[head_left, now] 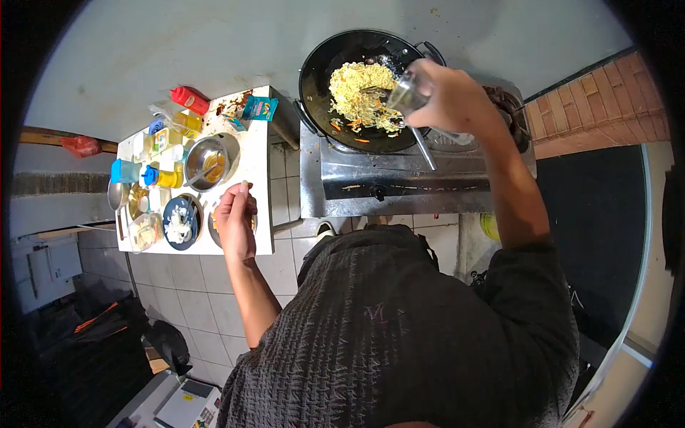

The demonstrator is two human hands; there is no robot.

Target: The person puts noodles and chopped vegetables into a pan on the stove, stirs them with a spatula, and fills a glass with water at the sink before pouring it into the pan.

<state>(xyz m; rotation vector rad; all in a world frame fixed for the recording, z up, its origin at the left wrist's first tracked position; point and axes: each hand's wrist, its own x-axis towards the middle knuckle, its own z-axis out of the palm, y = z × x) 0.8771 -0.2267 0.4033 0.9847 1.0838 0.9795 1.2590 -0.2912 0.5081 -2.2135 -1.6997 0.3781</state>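
Observation:
My right hand (457, 96) is closed around a clear glass (410, 93), tipped over the right side of a black wok (314, 71). In the wok lies a heap of yellow noodles (357, 89) with orange carrot strips. A metal utensil handle (422, 148) leans out over the wok's near rim. My left hand (237, 217) is raised above the white table's right edge, its fingers curled with the tips together. Whether it holds something small is hard to make out. Below it, partly hidden, sits a plate with orange pieces (215, 227).
The wok stands on a steel gas stove (342, 175). On the white table (250, 150) are a steel bowl (207, 160), a dark plate with white pieces (180, 220), a red squeeze bottle (189, 100), a teal packet (260, 108) and several jars. A wall rises behind.

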